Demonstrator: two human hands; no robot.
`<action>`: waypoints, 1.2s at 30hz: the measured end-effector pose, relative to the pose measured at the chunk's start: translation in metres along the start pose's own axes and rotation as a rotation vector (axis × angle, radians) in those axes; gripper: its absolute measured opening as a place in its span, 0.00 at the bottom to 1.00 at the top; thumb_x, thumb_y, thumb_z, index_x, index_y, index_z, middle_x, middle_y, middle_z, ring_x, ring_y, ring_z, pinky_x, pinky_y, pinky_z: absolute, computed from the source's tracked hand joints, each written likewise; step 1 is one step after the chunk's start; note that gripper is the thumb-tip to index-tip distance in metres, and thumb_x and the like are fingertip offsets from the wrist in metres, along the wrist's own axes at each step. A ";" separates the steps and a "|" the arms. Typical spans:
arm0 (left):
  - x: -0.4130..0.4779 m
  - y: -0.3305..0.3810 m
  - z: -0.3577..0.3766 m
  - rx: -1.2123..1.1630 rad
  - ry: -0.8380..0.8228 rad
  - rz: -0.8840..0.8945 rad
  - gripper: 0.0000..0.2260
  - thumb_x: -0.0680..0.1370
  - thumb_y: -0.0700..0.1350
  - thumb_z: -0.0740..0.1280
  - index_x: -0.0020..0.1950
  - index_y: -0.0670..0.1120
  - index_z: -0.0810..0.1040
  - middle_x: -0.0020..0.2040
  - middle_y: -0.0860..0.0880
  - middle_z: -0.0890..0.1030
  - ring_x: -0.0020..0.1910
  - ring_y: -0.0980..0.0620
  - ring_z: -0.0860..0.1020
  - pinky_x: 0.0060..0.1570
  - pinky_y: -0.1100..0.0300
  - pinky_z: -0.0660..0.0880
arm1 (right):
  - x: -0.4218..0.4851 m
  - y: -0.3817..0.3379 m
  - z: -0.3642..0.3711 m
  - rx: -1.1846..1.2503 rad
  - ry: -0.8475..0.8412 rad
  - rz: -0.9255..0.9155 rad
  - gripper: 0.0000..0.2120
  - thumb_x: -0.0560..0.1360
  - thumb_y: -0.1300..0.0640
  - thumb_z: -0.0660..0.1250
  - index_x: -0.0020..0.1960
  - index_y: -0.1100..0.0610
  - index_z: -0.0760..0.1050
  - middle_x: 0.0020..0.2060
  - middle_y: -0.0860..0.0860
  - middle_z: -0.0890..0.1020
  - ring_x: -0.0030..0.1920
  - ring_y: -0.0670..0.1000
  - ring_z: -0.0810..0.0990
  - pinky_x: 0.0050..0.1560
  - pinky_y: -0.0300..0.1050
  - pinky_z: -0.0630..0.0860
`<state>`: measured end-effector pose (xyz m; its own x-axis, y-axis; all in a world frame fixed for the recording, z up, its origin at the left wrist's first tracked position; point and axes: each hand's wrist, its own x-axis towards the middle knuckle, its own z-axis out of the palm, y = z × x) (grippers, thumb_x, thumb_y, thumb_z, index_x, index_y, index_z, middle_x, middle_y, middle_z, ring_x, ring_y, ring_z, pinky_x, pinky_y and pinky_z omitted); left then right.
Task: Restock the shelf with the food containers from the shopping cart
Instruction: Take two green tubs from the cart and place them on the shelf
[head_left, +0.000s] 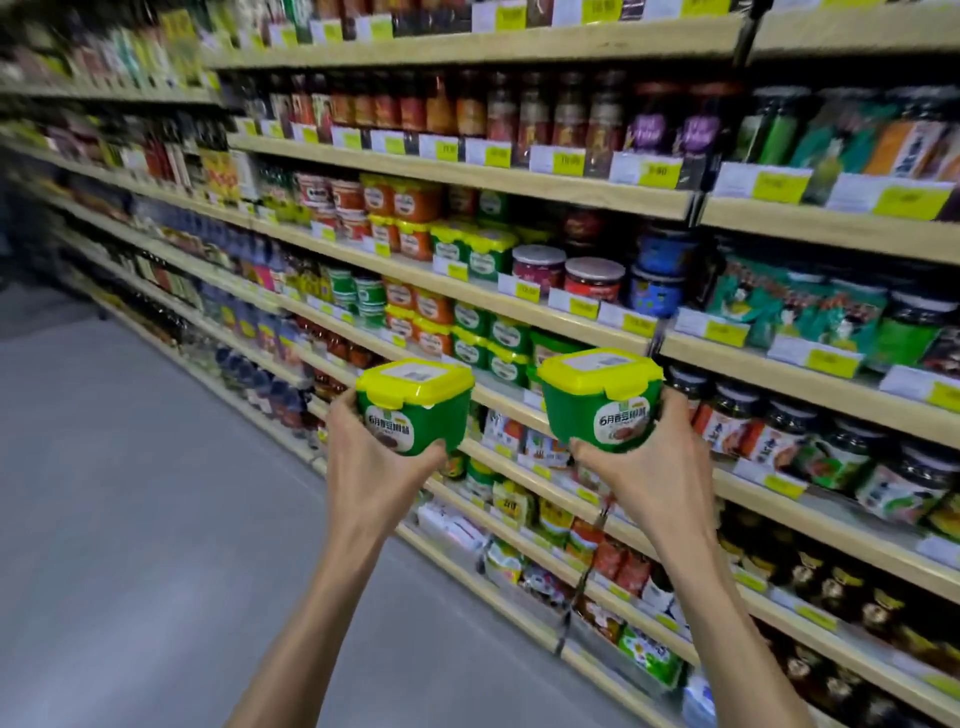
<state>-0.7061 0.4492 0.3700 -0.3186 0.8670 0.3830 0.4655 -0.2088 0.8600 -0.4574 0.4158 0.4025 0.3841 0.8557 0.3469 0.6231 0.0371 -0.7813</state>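
Left hand (376, 465) grips left tub (410, 413), right hand (654, 467) right tub (605, 408), before shelves (571, 188).

The camera sits on the person's head. It looks forward and down, close behind the left hand (371, 462) and right hand (652, 467). Shelves (467, 175) stand just past the fingers (678, 410), and the floor (130, 493) lies left of them.

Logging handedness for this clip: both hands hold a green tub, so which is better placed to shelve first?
Probably right. The right hand holds the right tub directly before the shelved green tubs; the left hand and left tub sit farther toward the aisle.
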 end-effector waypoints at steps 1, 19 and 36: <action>0.020 -0.002 0.004 0.001 0.004 0.002 0.41 0.60 0.52 0.79 0.69 0.48 0.64 0.61 0.49 0.72 0.57 0.50 0.75 0.55 0.50 0.78 | 0.016 -0.005 0.013 0.000 0.000 -0.003 0.40 0.61 0.46 0.82 0.66 0.53 0.67 0.49 0.45 0.75 0.46 0.47 0.74 0.39 0.40 0.70; 0.314 -0.059 0.084 -0.051 -0.051 0.110 0.41 0.64 0.55 0.80 0.70 0.45 0.64 0.61 0.48 0.71 0.56 0.49 0.73 0.55 0.53 0.75 | 0.218 -0.060 0.198 0.052 0.197 0.012 0.39 0.60 0.48 0.83 0.63 0.55 0.67 0.51 0.46 0.76 0.48 0.47 0.75 0.43 0.41 0.70; 0.477 -0.097 0.172 -0.263 -0.244 0.241 0.46 0.65 0.55 0.81 0.74 0.42 0.62 0.68 0.46 0.70 0.68 0.48 0.70 0.64 0.59 0.69 | 0.314 -0.106 0.320 -0.014 0.532 0.151 0.42 0.61 0.46 0.82 0.66 0.57 0.65 0.56 0.48 0.74 0.53 0.46 0.74 0.48 0.39 0.69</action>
<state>-0.7611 0.9606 0.4116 -0.0073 0.8543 0.5198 0.2663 -0.4993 0.8245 -0.6203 0.8458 0.4281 0.7587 0.4719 0.4491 0.5424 -0.0758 -0.8367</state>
